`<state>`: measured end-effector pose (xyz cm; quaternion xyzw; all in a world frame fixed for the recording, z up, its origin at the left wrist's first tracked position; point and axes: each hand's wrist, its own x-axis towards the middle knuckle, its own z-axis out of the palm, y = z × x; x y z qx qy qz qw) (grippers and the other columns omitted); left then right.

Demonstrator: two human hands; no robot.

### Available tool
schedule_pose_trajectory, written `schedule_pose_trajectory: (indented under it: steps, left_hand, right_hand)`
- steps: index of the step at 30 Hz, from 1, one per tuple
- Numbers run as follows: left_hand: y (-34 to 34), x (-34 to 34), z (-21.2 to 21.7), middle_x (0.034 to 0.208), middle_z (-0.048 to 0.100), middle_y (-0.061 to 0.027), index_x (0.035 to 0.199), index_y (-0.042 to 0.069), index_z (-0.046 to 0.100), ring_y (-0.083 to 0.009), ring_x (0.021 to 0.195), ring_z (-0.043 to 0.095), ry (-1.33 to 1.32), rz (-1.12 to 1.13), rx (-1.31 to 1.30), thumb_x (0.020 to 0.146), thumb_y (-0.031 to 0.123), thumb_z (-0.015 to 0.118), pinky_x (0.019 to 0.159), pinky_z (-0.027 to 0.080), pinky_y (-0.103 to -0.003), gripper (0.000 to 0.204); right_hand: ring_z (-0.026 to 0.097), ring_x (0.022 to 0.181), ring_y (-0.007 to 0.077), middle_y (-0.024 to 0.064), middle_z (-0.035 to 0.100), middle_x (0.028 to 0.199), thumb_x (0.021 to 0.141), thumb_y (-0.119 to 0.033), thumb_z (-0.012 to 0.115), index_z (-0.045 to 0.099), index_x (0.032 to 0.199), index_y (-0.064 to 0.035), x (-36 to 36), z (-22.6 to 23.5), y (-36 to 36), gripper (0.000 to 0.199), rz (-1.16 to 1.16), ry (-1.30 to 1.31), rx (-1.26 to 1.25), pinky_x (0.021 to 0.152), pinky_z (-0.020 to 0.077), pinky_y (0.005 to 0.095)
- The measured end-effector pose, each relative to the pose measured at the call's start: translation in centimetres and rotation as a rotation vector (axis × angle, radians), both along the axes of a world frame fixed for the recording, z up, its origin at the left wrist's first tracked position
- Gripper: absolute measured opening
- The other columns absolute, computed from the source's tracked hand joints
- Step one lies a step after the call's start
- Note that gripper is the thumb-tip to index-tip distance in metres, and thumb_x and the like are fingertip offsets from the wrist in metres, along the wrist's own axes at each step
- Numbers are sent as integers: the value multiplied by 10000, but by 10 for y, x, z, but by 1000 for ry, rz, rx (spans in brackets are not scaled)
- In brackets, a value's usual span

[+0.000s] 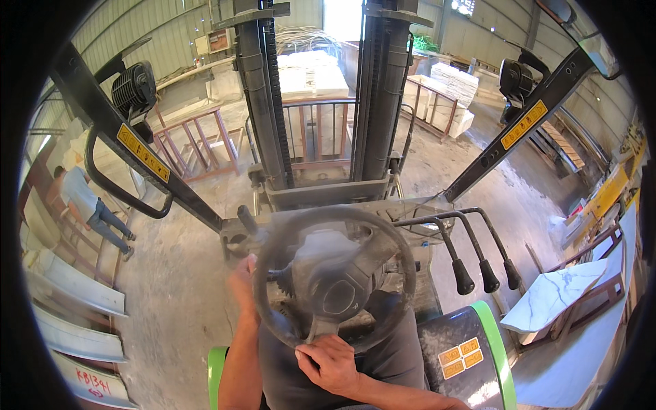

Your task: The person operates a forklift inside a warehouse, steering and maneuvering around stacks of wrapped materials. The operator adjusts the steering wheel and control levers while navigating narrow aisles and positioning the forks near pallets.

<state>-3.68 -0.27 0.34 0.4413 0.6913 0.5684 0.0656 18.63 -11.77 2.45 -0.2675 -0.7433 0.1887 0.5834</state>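
Note:
I sit behind a dusty black forklift steering wheel (408, 256). My right hand (331, 365) is closed over the wheel's bottom rim, beside the lower spoke, with its knuckles upward. My left hand (242, 283) is raised at the wheel's left side, just outside the rim. A short black lever (247, 220) stands a little beyond it. How the left fingers are bent is hard to make out, and I see nothing in them. Three black-knobbed control levers (463, 275) rise right of the wheel, with neither hand on them.
Ahead stands the dark mast (380, 102), and beyond it brown metal racks (198, 142) and stacked pale slabs (311, 74). A person (89, 198) in a light shirt bends at the left, near curved white panels (75, 328). A marbled slab (553, 295) leans on a frame at the right.

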Motion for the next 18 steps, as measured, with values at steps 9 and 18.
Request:
schedule_pose_trajectory:
  steps: [9,18]
  left_hand:
    - [0,4,3,643,457,0,893,-34,662,-71,674,422,76,-1,10,1042,241,588,556,401,-318,321]
    - [-4,18,14,639,462,-17,895,-37,668,-78,678,416,33,10,19,1039,259,592,572,411,-324,338]
  right_hand:
    - [656,664,252,64,673,751,781,-7,797,689,970,-46,2,1,-1,221,-2,-11,-13,653,518,360]
    - [659,677,251,63,674,754,776,-5,799,686,965,-47,7,-2,0,224,-10,-8,11,650,518,360]
